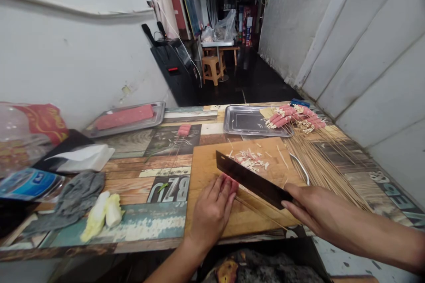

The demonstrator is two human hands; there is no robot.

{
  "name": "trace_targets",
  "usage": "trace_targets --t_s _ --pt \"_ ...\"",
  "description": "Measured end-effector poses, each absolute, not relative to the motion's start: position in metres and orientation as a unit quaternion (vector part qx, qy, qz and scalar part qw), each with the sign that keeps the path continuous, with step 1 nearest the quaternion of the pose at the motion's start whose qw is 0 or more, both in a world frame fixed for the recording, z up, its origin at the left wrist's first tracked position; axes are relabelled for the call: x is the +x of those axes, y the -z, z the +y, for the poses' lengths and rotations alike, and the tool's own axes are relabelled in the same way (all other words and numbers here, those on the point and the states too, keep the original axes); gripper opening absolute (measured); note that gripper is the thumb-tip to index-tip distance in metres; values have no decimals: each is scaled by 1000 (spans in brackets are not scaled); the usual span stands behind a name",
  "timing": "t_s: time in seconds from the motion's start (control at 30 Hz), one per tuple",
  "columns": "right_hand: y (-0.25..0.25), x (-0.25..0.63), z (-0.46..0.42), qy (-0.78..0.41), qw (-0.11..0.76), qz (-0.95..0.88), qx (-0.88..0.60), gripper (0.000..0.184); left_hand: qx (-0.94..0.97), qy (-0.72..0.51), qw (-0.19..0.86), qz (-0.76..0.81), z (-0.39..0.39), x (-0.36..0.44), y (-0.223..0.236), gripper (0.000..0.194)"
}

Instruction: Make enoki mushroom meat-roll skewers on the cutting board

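My right hand [307, 205] grips the handle of a dark-bladed cleaver [250, 179], its blade slanting across the wooden cutting board [206, 163]. Just left of the blade, my left hand [212, 205] presses its fingers together over pink meat rolls [233, 184], mostly hidden beneath them. From these rolls, thin skewers [262, 210] run toward the board's near right corner. Behind the cleaver lies a scatter of white and pink trimmings [250, 159], looking like enoki mushroom ends. The cleaver's edge seems close to the rolls; whether it touches them I cannot tell.
Finished skewered rolls [282, 116] pile on a metal tray [242, 121] at back right, near many bare skewers [322, 163]. Pink meat [126, 117] fills another tray at back left. A small skewered set [184, 130], cabbage pieces [102, 216] and a grey cloth [79, 199] lie leftward.
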State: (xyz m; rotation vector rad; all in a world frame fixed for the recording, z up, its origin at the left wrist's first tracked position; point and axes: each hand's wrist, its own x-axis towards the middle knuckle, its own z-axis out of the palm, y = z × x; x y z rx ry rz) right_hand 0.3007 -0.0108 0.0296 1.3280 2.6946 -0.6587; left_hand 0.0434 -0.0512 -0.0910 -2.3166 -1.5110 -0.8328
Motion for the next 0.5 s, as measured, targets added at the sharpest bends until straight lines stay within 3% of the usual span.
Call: trace_targets --t_s 0.5 --pt "-31 299 -3 231 46 875 424 20 -800 279 128 -515 -51 44 92 36"
